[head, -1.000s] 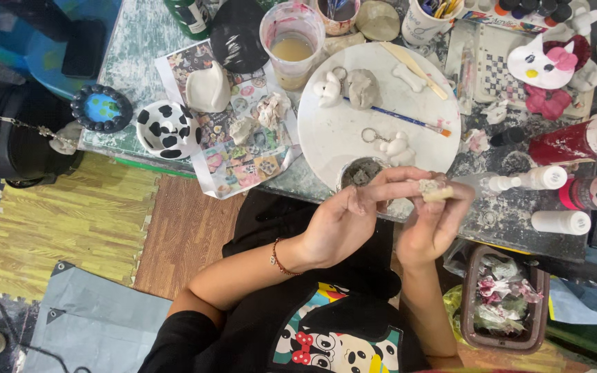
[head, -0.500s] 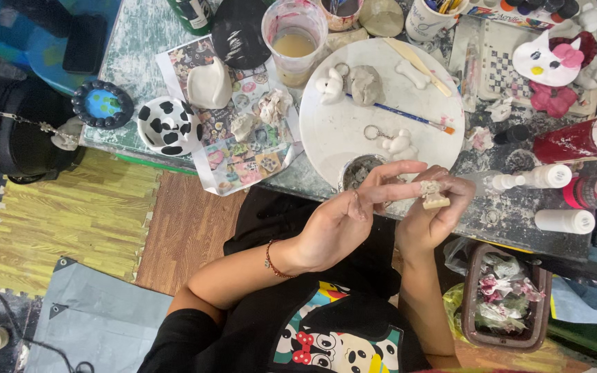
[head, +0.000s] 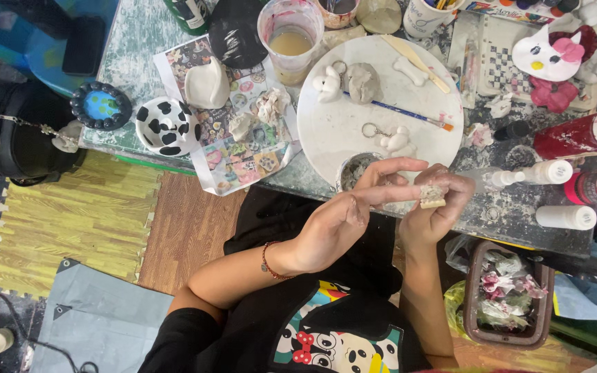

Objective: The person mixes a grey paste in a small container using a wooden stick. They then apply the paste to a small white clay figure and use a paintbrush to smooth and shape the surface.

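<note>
**Two hands working a small clay piece at the near edge of a craft table**

The worktop (head: 139,41), a marbled, paint-smeared table, fills the upper part of the view and is crowded with materials. Near its middle lies a round white board (head: 354,131), reaching almost to the near edge; on it rest a grey clay lump (head: 363,81), small white clay figures with key rings (head: 395,140) and a thin paintbrush (head: 399,114). Left of the board a printed sticker sheet (head: 233,148) overhangs the near edge, with a black-and-white spotted bowl (head: 167,126) beside it. Behind the board stands a clear cup of cloudy water (head: 290,38). Along the right edge lie a red bottle (head: 568,138) and white-capped tubes (head: 564,216).

Below the near edge, off the worktop, the right hand (head: 437,207) pinches a small pale clay piece (head: 432,196) between thumb and fingertips. The left hand (head: 336,221) is spread, its extended fingers (head: 395,192) laid against the piece and the right hand; it grips nothing. A beaded bracelet (head: 268,262) circles the left wrist. A brown bin of scraps (head: 509,293) sits under the table at right.
</note>
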